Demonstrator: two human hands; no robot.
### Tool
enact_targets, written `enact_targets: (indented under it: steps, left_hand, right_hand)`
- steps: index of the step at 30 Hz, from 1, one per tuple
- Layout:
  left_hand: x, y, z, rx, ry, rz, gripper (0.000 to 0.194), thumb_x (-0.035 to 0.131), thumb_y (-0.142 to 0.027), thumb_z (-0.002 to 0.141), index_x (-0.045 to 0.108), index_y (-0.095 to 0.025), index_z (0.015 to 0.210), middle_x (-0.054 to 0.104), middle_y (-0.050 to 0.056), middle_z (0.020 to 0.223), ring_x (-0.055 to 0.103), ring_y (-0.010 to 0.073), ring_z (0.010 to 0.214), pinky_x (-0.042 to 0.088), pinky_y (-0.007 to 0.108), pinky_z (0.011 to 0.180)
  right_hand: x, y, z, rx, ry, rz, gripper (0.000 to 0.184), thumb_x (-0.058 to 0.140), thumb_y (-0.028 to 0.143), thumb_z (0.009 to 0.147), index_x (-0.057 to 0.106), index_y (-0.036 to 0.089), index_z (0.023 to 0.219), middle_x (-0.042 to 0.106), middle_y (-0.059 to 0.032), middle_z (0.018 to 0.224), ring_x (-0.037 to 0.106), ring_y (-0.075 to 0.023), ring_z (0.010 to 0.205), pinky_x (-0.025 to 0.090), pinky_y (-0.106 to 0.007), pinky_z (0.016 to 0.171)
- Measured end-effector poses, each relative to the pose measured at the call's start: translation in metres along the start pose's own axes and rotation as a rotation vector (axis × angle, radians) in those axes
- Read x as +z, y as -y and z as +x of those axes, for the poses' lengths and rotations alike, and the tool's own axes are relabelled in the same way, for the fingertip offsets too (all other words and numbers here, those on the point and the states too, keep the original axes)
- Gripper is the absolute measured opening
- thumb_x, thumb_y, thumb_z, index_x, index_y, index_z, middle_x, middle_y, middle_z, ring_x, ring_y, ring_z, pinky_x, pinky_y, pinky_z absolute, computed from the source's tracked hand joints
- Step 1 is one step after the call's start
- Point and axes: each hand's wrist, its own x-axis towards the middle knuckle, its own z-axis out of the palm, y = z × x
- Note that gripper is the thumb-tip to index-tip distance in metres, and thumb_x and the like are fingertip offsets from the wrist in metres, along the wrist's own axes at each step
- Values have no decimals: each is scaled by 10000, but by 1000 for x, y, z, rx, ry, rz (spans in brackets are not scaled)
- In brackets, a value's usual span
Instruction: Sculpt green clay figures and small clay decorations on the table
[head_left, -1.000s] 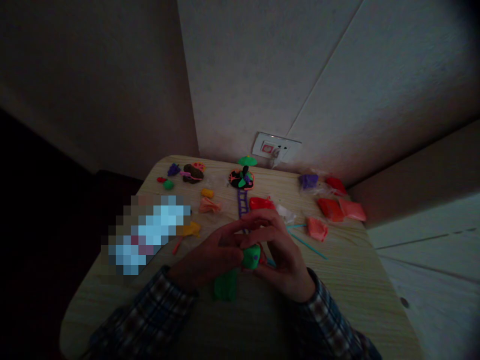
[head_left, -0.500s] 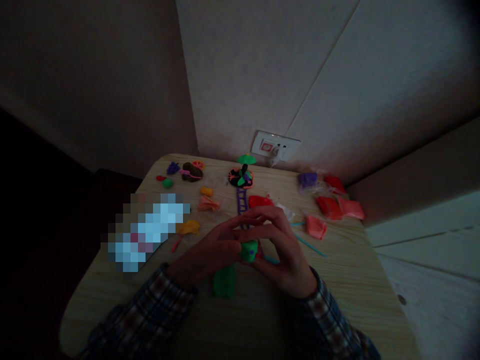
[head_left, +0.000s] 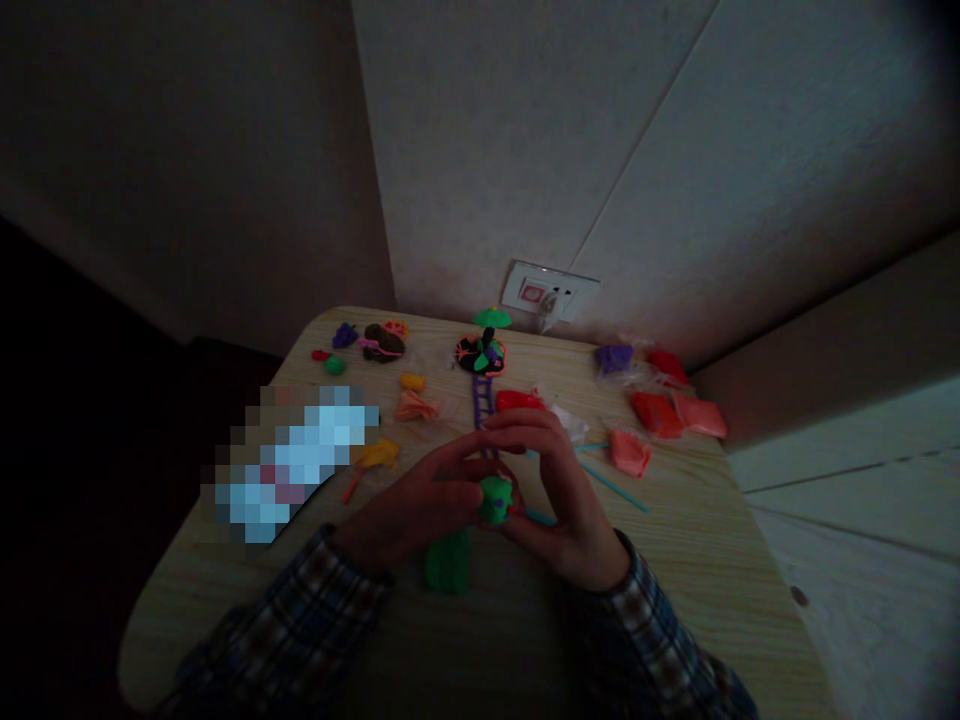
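Observation:
A small green modelling clay piece (head_left: 495,500) with purple and red spots sits between my two hands above the table. My left hand (head_left: 431,492) pinches its left side, the thumb pressed on it. From the right, my right hand (head_left: 568,505) curves round it, with thumb below and fingers arched over the top. Part of the clay is hidden behind the fingers. Under my left wrist lies a green packet (head_left: 448,562). Just beyond my fingertips a purple clay ladder (head_left: 484,398) leads to a black clay base (head_left: 471,355) with a green umbrella shape (head_left: 493,318).
Red and pink clay packets (head_left: 658,413) lie at the right, near a purple one (head_left: 615,358). Blue sticks (head_left: 615,487) rest beside my right hand. A blurred-out bright object (head_left: 300,465) lies left, near yellow clay (head_left: 380,453). A wall socket (head_left: 551,288) is behind the table.
The fingers of my right hand have lifted and arched away from the top of the green clay, showing more of it. My left hand has hardly moved.

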Motion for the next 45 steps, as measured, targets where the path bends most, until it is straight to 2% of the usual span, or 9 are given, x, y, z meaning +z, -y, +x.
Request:
enact_targets:
  steps: [6,13,19,23,26,30,33,39,45]
  left_hand:
    - [-3,2,2,35,-48,22,431,785,-257,723,618,-191,1115,712,29,846,676,155,775,477,232,675]
    - [6,-4,3,47,-31,101,141,688,-257,828,616,-177,920,721,5,819,688,148,877,473,239,801]
    - [0,-1,3,100,-59,205,415,794,-421,684,667,-190,1004,701,34,920,656,194,932,478,288,823]
    - [-1,-1,2,94,-175,290,414,855,-328,607,701,-215,974,678,-4,889,609,139,850,436,233,765]
    - [-1,-4,0,79,-219,363,420,844,-375,614,711,-190,967,670,5,869,579,136,806,419,235,746]
    - [-1,-6,-2,102,-192,403,381,784,-402,692,712,-190,1000,667,10,901,575,154,850,413,249,786]
    - [-2,-5,-2,88,-188,388,342,785,-360,696,713,-198,988,660,-18,867,579,135,838,410,235,792]
    - [-1,-4,1,68,-220,365,337,832,-364,617,728,-184,881,660,-43,800,572,107,785,407,191,726]
    - [3,-6,4,64,-204,332,421,875,-398,533,730,-189,869,657,-41,766,576,104,761,411,194,723]
  right_hand:
    - [1,-7,-1,82,-50,81,402,662,460,791,514,264,1109,534,-88,1199,506,-275,1150,414,-480,994]
    - [1,-4,0,104,-96,33,217,663,364,805,571,260,973,541,-75,1168,509,-264,1131,413,-473,979]
    - [0,-3,1,73,-134,-80,214,652,261,801,546,263,987,547,-77,1151,519,-260,1105,427,-473,951]
    - [1,-3,1,80,-129,-83,198,648,264,808,535,253,969,544,-82,1161,512,-259,1126,417,-461,963]
    - [0,-4,1,104,-93,-13,220,661,324,811,536,252,977,534,-79,1172,499,-256,1146,401,-465,987]
    - [-4,-7,1,162,-7,113,290,630,448,826,559,258,1034,516,-81,1210,475,-262,1196,382,-474,1022]
    - [-5,-8,1,176,20,148,273,609,443,845,575,263,1048,517,-78,1218,475,-252,1208,384,-462,1029]
    - [-3,-9,2,138,12,123,204,634,352,838,595,251,1011,553,-77,1167,512,-232,1146,415,-431,995]
    - [-3,-9,2,152,25,163,215,636,395,833,616,259,999,567,-76,1167,531,-238,1121,435,-432,967]
